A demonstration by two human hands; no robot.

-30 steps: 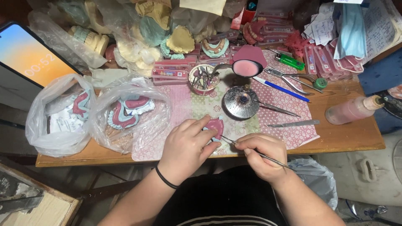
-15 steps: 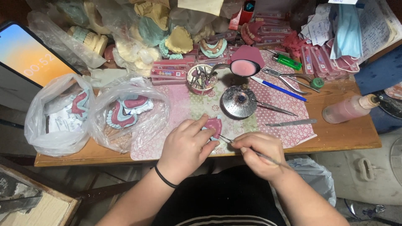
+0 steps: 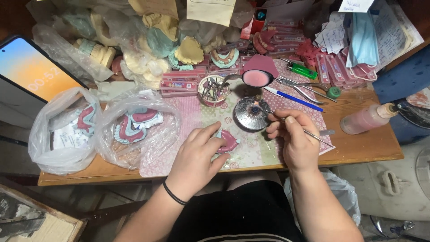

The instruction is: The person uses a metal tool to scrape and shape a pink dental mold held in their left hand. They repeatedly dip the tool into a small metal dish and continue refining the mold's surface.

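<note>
Left hand at centre frame pinches the pink wax denture against the floral mat, fingers curled round it. Right hand, just right of centre, grips a thin metal tool like a pen, its tip at the flame on the round metal burner above.

The left hand covers the near half of the pink denture. Left of it, cloudy bags blur the casts inside. The phone beyond runs off the left edge. The tool's tip is too fine to see.
</note>
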